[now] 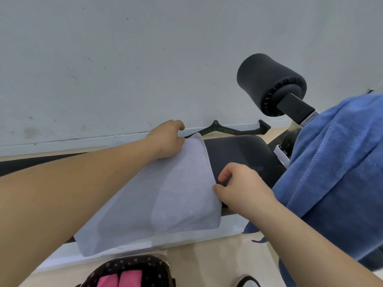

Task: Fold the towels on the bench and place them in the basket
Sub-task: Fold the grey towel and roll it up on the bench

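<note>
Across the table lies the grey towel; I see my left hand pinching its far corner and my right hand pinching its near right corner. A blue towel hangs at right.

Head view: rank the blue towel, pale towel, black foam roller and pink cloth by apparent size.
1. blue towel and pale towel: alike, left unranked; the blue one runs off frame.
2. black foam roller
3. pink cloth, cut off by the bottom edge.

Home gym, padded workout bench, foam roller pad, cable handle
</note>
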`<state>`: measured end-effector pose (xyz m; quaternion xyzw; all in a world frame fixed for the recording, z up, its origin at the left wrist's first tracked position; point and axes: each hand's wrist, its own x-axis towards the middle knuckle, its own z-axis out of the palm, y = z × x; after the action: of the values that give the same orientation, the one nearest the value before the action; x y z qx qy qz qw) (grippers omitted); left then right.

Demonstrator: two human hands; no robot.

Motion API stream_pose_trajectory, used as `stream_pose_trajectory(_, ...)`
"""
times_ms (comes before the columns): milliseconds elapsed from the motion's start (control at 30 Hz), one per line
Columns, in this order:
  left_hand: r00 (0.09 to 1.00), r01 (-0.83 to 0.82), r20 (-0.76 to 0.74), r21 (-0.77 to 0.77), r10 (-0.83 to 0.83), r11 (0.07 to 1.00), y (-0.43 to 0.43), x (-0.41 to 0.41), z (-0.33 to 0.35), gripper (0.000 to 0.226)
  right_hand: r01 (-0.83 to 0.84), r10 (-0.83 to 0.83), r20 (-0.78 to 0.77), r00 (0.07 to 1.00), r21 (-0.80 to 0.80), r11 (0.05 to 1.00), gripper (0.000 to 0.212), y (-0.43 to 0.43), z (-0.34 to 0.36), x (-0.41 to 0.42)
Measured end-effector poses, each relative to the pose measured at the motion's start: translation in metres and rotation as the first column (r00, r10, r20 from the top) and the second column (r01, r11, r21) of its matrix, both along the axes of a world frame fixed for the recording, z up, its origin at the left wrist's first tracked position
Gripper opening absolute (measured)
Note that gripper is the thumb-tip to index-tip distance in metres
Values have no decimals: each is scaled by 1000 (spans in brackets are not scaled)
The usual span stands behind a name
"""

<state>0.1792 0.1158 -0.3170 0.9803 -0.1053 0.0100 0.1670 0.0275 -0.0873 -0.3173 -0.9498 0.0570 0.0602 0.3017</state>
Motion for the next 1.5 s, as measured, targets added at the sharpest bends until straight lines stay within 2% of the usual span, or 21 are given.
stream_pose_trajectory(67,1000,-13,-20,-6,13,1000,22,-18,4,43,-49,49,95,994,-2,999,14,11,4,1)
stream_pose_trajectory(200,988,-155,2,-55,155,986,78,-60,8,47,-231,234,165,958,-40,972,44,39,4,0)
stream_pose_trajectory(267,952,-291,38,-210,305,933,105,-85,9,47,-337,344,98,934,-79,938,59,54,-2,0)
stream_pose_trajectory(300,921,-368,5,-320,390,873,117,-98,9,46,-376,383,30,923,-131,917,67,60,-5,1)
stream_pose_trajectory(367,857,-506,-169,-460,488,730,139,-125,8,38,-424,410,-110,905,-255,869,80,72,-13,2)
stream_pose_trajectory(400,834,-551,-257,-443,489,707,147,-137,7,35,-435,403,-165,900,-295,851,83,77,-15,2)
stream_pose_trajectory(433,822,-568,-305,-394,480,723,155,-146,4,33,-439,393,-199,898,-313,842,84,81,-17,2)
stream_pose_trajectory(500,832,-549,-311,-338,459,765,162,-158,2,32,-429,373,-221,901,-322,844,84,86,-17,0)
stream_pose_trajectory(833,881,-405,-368,-265,297,875,155,-176,10,21,-287,181,-281,943,-400,870,77,109,-10,-6)
stream_pose_trajectory(967,797,-295,-590,-197,127,935,148,-196,17,14,-254,177,-212,961,-427,868,70,107,-16,9)
stream_pose_trajectory(1100,692,-195,-721,-156,23,968,154,-207,24,30,-254,230,-108,967,-400,881,63,103,-23,24)
stream_pose_trajectory(1133,715,-201,-699,-167,28,965,156,-206,27,35,-254,239,-87,967,-387,886,62,103,-24,26)
stream_pose_trajectory(1167,773,-221,-631,-181,59,958,160,-203,28,39,-259,249,-74,966,-374,891,61,101,-25,27)
stream_pose_trajectory(1233,913,-272,-365,-208,183,940,169,-189,25,38,-275,269,-68,961,-357,893,59,99,-24,27)
stream_pose_trajectory(1267,952,-272,-200,-211,231,939,175,-181,22,31,-264,263,-51,963,-358,896,59,97,-23,25)
stream_pose_trajectory(1333,969,-238,14,-180,245,954,186,-162,11,16,-162,182,18,983,-372,914,59,91,-18,22)
stream_pose_trajectory(1433,974,-226,-2,-127,227,966,199,-137,-13,37,17,13,61,998,-466,885,55,73,-7,19)
stream_pose_trajectory(1500,974,-222,18,-102,225,970,201,-127,-22,46,85,-78,33,996,-483,871,52,58,-4,18)
